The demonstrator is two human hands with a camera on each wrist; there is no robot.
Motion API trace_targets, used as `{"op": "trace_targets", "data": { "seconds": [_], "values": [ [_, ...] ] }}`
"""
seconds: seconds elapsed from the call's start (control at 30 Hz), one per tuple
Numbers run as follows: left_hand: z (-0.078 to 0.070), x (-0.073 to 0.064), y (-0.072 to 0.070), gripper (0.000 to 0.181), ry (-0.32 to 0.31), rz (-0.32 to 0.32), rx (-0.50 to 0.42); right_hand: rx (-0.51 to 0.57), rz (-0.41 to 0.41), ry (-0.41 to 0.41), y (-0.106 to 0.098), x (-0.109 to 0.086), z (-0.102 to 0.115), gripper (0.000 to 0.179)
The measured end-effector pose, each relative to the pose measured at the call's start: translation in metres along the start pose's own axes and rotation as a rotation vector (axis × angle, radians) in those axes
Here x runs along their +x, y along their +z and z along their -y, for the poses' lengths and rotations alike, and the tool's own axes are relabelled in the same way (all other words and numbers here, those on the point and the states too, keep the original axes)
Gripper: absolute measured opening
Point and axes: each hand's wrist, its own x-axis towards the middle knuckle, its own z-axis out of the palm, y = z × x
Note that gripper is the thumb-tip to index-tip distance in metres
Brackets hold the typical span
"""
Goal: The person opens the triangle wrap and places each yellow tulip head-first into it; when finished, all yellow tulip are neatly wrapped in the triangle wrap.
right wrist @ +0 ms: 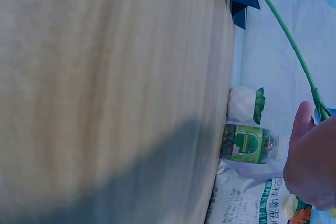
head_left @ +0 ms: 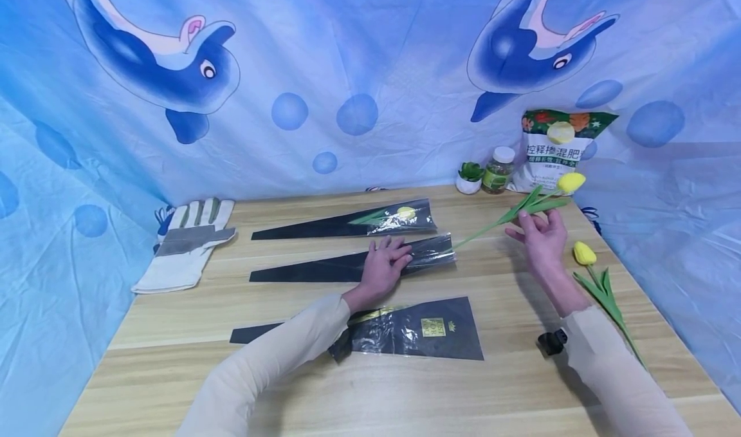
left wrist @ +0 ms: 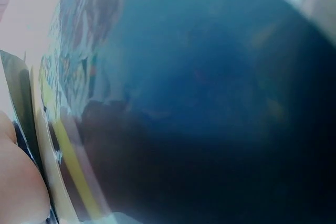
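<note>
Jar (head_left: 498, 173) and bag (head_left: 548, 155) stand beyond right hand (head_left: 543, 239) pinching tulip (head_left: 511, 215); left hand (head_left: 384, 264) presses wrapper (head_left: 332, 269).

The left arm (head_left: 272, 353), sleeved, extends diagonally forward and rightward from lower left; past the bared left wrist (head_left: 355, 297), the left hand (head_left: 383, 266) lies palm down, its fingers (head_left: 386, 242) pointing forward and to the right. The right arm (head_left: 613, 360), likewise sleeved, reaches forward and leftward; the right hand (head_left: 543, 237) is raised, its digits pinching. The hands stand well apart.
</note>
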Motion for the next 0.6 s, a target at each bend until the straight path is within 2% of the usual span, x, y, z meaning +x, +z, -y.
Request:
{"op": "trace_targets", "data": {
  "seconds": [0.17, 0.3, 0.47, 0.6],
  "values": [
    [0.000, 0.000, 0.000, 0.028, -0.012, 0.000, -0.011, -0.063, -0.012, 0.022, -0.002, -0.005, -0.004, 0.017],
    [0.000, 0.000, 0.000, 0.028, -0.016, -0.004, -0.015, -0.070, -0.003, 0.052, -0.004, -0.008, -0.007, 0.011],
    [-0.001, 0.000, 0.000, 0.028, -0.023, 0.000, -0.022, -0.042, 0.003, 0.086, -0.006, -0.012, -0.007, 0.009],
    [-0.001, 0.000, 0.000, 0.028, -0.015, -0.002, -0.021, 0.013, 0.016, 0.106, -0.007, -0.013, -0.005, 0.015]
  ]
}}
